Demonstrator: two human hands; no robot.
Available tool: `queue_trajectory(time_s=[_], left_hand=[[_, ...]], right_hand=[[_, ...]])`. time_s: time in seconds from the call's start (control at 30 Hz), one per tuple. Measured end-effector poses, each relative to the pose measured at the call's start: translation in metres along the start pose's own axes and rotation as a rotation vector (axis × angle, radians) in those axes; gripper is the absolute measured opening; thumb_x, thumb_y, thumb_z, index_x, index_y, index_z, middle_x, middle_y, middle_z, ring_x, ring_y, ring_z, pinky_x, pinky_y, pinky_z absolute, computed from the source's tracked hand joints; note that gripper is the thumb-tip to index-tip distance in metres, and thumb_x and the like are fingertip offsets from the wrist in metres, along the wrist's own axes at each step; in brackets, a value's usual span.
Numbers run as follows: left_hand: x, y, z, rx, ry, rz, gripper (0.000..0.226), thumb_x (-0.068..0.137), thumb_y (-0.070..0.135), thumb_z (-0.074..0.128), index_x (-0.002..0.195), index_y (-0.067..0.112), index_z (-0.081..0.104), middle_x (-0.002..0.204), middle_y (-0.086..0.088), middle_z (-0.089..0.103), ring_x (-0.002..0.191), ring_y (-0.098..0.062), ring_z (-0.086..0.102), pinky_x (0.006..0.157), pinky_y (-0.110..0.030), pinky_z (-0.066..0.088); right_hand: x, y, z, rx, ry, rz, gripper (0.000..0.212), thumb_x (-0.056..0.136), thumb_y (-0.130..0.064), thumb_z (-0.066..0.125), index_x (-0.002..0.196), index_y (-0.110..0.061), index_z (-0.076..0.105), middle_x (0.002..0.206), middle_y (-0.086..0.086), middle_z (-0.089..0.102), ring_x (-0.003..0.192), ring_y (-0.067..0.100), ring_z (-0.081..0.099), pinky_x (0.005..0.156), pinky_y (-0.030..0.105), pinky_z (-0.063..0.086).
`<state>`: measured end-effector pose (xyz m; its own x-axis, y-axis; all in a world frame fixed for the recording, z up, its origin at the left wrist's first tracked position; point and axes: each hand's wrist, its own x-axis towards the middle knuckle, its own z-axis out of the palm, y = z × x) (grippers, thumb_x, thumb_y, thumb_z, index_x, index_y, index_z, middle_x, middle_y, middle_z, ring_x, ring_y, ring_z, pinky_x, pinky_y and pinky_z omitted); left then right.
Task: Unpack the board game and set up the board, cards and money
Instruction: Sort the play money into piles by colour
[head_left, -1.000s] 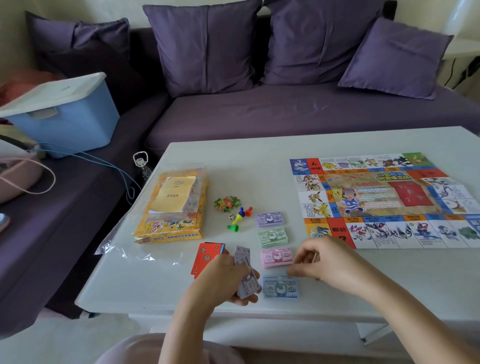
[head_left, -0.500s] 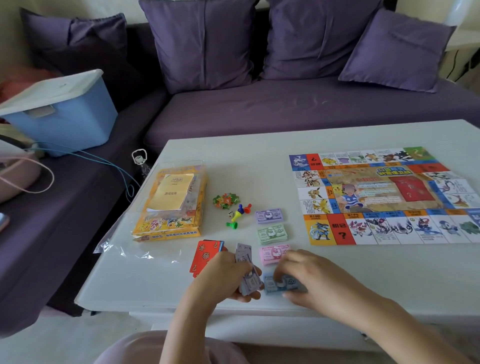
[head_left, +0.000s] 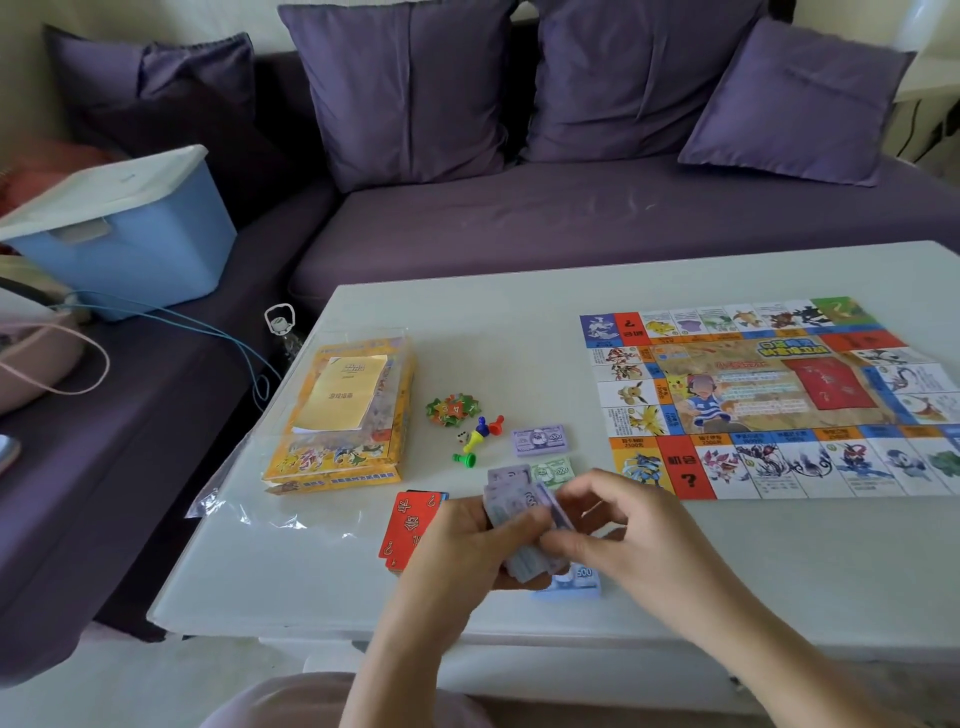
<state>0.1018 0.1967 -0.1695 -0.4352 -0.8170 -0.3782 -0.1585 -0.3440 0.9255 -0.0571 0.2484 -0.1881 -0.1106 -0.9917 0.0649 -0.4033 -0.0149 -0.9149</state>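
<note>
Money, unsorted wad (head_left: 511, 512) | gripped by left hand (head_left: 457, 540) above tabletop (head_left: 779, 571) front | right hand (head_left: 623, 535) back from blue 500 pile (head_left: 579, 579), now pinching wad's top note | sorting by value likely continues; board (head_left: 753, 395) laid

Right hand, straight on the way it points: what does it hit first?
The wad of notes in the left hand: the right hand points left at it, fingers apparently pinching a note. Past that, the red cards, though depth is unclear.

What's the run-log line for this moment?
stage: money setup | left hand: holds purple bill stack | right hand: pinches same stack | board: unfolded
</note>
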Motion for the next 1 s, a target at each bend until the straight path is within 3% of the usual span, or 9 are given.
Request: queue_trajectory(time_s=[0.13, 0.2, 0.27, 0.47, 0.53, 0.6, 0.7, 0.83, 1.0], left_hand=[[-0.001, 0.006, 0.008, -0.272, -0.112, -0.017, 0.018, 0.092, 0.006, 0.051, 0.097, -0.005, 0.065, 0.086, -0.021, 0.072, 0.077, -0.028, 0.072, 0.062, -0.028, 0.059], [-0.002, 0.008, 0.009, -0.364, -0.166, -0.024, 0.021, 0.093, 0.0, 0.044, 0.101, -0.006, 0.063, 0.093, -0.025, 0.071, 0.083, -0.031, 0.071, 0.066, -0.03, 0.06], [-0.001, 0.006, 0.012, -0.351, -0.18, -0.002, 0.024, 0.094, -0.002, 0.041, 0.103, -0.003, 0.064, 0.096, -0.024, 0.071, 0.086, -0.031, 0.071, 0.07, -0.03, 0.059], [0.004, 0.001, 0.016, -0.289, -0.085, 0.039, 0.02, 0.095, 0.001, 0.044, 0.1, 0.0, 0.064, 0.091, -0.019, 0.073, 0.084, -0.028, 0.072, 0.067, -0.026, 0.058], [0.006, -0.001, 0.014, -0.298, -0.03, 0.043, 0.018, 0.095, 0.0, 0.046, 0.099, 0.002, 0.063, 0.091, -0.017, 0.073, 0.085, -0.028, 0.072, 0.068, -0.026, 0.059], [0.008, -0.002, 0.013, -0.308, 0.014, 0.039, 0.016, 0.094, 0.0, 0.047, 0.097, 0.003, 0.063, 0.089, -0.015, 0.074, 0.084, -0.027, 0.072, 0.068, -0.026, 0.059], [0.01, -0.004, 0.011, -0.306, 0.023, 0.032, 0.015, 0.094, -0.001, 0.048, 0.097, 0.002, 0.063, 0.087, -0.015, 0.074, 0.082, -0.026, 0.072, 0.066, -0.025, 0.059], [0.011, -0.006, 0.011, -0.294, 0.026, 0.04, 0.014, 0.092, -0.002, 0.052, 0.097, 0.003, 0.064, 0.09, -0.017, 0.073, 0.082, -0.027, 0.072, 0.066, -0.026, 0.058], [0.012, -0.008, 0.013, -0.134, 0.119, 0.071, 0.016, 0.086, -0.002, 0.062, 0.086, 0.013, 0.068, 0.08, -0.002, 0.075, 0.076, -0.018, 0.072, 0.063, -0.023, 0.058]], right_hand=[[0.004, -0.001, -0.002, 0.268, 0.109, 0.114, 0.01, 0.074, -0.019, 0.078, 0.081, -0.015, 0.072, 0.072, 0.006, 0.072, 0.067, 0.022, 0.07, 0.069, 0.039, 0.059], [0.004, 0.0, -0.004, 0.386, 0.15, 0.178, 0.025, 0.067, -0.027, 0.076, 0.082, -0.008, 0.072, 0.074, 0.012, 0.072, 0.068, 0.028, 0.071, 0.07, 0.042, 0.06], [0.003, 0.001, -0.006, 0.444, 0.164, 0.204, 0.033, 0.063, -0.03, 0.074, 0.083, -0.004, 0.071, 0.077, 0.015, 0.072, 0.069, 0.03, 0.071, 0.069, 0.04, 0.06], [0.001, 0.007, -0.011, 0.572, 0.204, 0.222, 0.031, 0.072, -0.033, 0.072, 0.08, -0.004, 0.064, 0.081, 0.018, 0.068, 0.077, 0.023, 0.068, 0.071, 0.027, 0.056], [0.001, 0.009, -0.015, 0.659, 0.245, 0.242, 0.021, 0.084, -0.02, 0.067, 0.083, -0.002, 0.057, 0.081, 0.021, 0.065, 0.078, 0.029, 0.07, 0.069, 0.031, 0.057], [0.001, 0.009, -0.019, 0.709, 0.252, 0.247, 0.006, 0.091, -0.001, 0.054, 0.086, 0.001, 0.052, 0.074, 0.015, 0.065, 0.069, 0.03, 0.07, 0.057, 0.027, 0.056], [-0.001, 0.012, -0.027, 0.578, 0.203, 0.2, 0.004, 0.089, 0.003, 0.056, 0.086, 0.0, 0.054, 0.066, 0.006, 0.064, 0.058, 0.018, 0.062, 0.05, 0.019, 0.047], [-0.003, 0.015, -0.033, 0.451, 0.166, 0.154, 0.005, 0.08, -0.007, 0.068, 0.082, -0.011, 0.069, 0.064, -0.001, 0.061, 0.061, 0.011, 0.051, 0.055, 0.017, 0.04], [-0.003, 0.015, -0.034, 0.443, 0.136, 0.081, 0.026, 0.07, -0.044, 0.07, 0.084, -0.023, 0.074, 0.065, -0.005, 0.061, 0.064, 0.009, 0.047, 0.06, 0.016, 0.039]])
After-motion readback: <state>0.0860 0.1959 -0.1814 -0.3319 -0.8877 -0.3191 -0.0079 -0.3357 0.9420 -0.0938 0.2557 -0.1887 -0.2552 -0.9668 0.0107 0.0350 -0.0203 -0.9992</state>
